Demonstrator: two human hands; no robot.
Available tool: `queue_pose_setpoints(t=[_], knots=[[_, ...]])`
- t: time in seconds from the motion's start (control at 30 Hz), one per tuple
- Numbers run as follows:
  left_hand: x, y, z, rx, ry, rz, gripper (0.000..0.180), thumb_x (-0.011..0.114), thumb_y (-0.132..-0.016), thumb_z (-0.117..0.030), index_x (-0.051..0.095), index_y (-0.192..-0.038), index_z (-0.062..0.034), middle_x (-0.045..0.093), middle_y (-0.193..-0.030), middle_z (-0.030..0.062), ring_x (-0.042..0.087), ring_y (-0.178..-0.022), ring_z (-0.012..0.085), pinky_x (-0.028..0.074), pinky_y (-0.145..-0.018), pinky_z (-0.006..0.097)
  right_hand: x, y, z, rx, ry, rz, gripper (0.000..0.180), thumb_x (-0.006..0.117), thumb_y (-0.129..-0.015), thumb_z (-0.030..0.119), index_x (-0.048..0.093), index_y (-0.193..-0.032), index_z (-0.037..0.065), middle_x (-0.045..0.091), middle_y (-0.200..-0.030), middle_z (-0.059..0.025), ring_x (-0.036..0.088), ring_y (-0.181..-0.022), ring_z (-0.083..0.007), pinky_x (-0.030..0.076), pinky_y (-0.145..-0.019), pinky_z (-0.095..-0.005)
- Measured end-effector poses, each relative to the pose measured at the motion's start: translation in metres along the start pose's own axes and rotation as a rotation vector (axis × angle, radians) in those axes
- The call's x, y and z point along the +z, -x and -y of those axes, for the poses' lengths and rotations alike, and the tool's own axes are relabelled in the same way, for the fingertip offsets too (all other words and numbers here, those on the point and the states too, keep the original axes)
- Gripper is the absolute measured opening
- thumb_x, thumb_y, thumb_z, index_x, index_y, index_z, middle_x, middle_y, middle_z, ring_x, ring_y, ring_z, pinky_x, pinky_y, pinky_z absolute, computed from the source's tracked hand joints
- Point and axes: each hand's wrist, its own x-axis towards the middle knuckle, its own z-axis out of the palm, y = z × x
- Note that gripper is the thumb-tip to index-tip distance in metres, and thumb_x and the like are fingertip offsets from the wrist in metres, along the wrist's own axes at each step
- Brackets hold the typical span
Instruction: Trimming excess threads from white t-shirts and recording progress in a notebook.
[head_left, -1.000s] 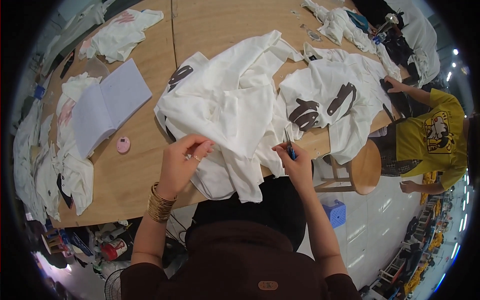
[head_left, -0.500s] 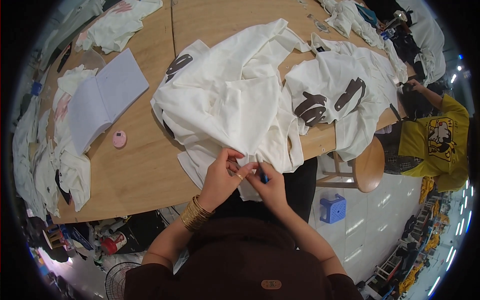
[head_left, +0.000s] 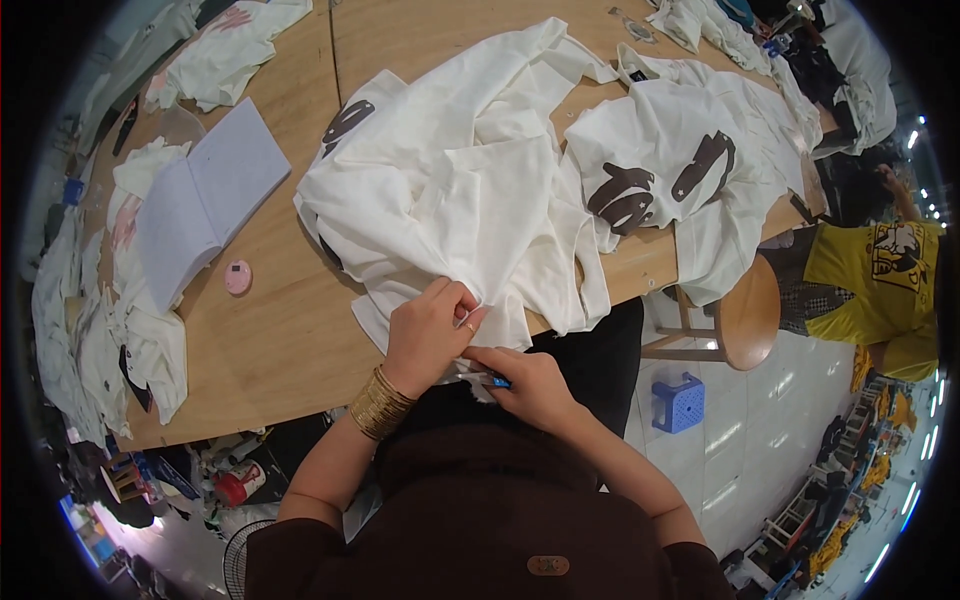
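Now: 2 hands at a shirt's edge

Right at the near edge of the wooden table (head_left: 290, 330), the left hand (head_left: 428, 335) pinches the hem of a white shirt (head_left: 470, 190), fingers closed tight on the cloth. The right hand (head_left: 535, 385) sits just below it, touching, curled around a small blue tool (head_left: 497, 380) pressed to the same hem. The shirt spreads across the table and hangs over its edge. Beside it lies another white shirt with dark print (head_left: 670, 170). To the left are an open notebook (head_left: 205, 205) and a small pink disc (head_left: 238, 277). A round wooden stool (head_left: 745, 315) stands on the right.
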Motion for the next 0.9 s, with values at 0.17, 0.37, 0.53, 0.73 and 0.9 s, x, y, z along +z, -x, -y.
queue_pose_setpoints(t=[0.17,0.37,0.53,0.73,0.9], knots=[[0.000,0.007,0.010,-0.105,0.314,-0.003,0.014,0.068,-0.079,-0.015,0.064,-0.084,-0.0021,0.060,-0.067,0.0062,0.058,-0.057,0.0133,0.044,-0.051,0.027,-0.015,0.001,0.012,0.137,-0.085,-0.079,0.034,0.059,-0.082,0.016,0.054,-0.115,0.013,0.063,-0.088,-0.0104,0.062,-0.074,-0.0275,0.049,-0.064,-0.0325],[-0.007,0.020,0.000,-0.159,0.363,-0.040,0.013,0.069,-0.077,-0.008,0.064,-0.086,-0.0004,0.061,-0.067,0.0045,0.053,-0.056,0.0062,0.040,-0.050,0.020,-0.023,-0.001,0.012,0.427,-0.515,-0.077,0.030,0.043,-0.096,0.031,0.053,-0.110,0.007,0.047,-0.067,-0.0035,0.046,-0.064,-0.0108,0.039,-0.063,-0.0226],[-0.006,0.025,-0.001,-0.173,0.425,-0.088,0.011,0.069,-0.077,-0.006,0.065,-0.086,-0.0008,0.061,-0.067,0.0028,0.053,-0.056,0.0046,0.040,-0.050,0.019,-0.022,-0.008,0.018,0.511,-0.849,0.014,0.035,0.038,-0.098,0.031,0.057,-0.093,0.003,0.032,-0.058,0.0055,0.029,-0.053,-0.0042,0.026,-0.050,-0.0206],[-0.008,0.027,-0.002,-0.191,0.458,-0.091,0.009,0.068,-0.078,-0.006,0.065,-0.085,-0.0007,0.061,-0.068,0.0029,0.054,-0.056,0.0050,0.042,-0.051,0.019,-0.018,-0.009,0.018,0.517,-0.795,0.056,0.040,0.034,-0.098,0.037,0.056,-0.093,0.005,0.032,-0.056,0.0062,0.027,-0.050,-0.0033,0.021,-0.047,-0.0193],[-0.008,0.028,-0.002,-0.164,0.429,-0.103,0.009,0.068,-0.078,-0.005,0.065,-0.084,-0.0009,0.061,-0.068,0.0034,0.055,-0.056,0.0060,0.042,-0.051,0.020,-0.015,-0.011,0.018,0.520,-0.786,0.052,0.040,0.034,-0.098,0.038,0.057,-0.093,0.005,0.032,-0.056,0.0063,0.027,-0.050,-0.0030,0.022,-0.046,-0.0192]])
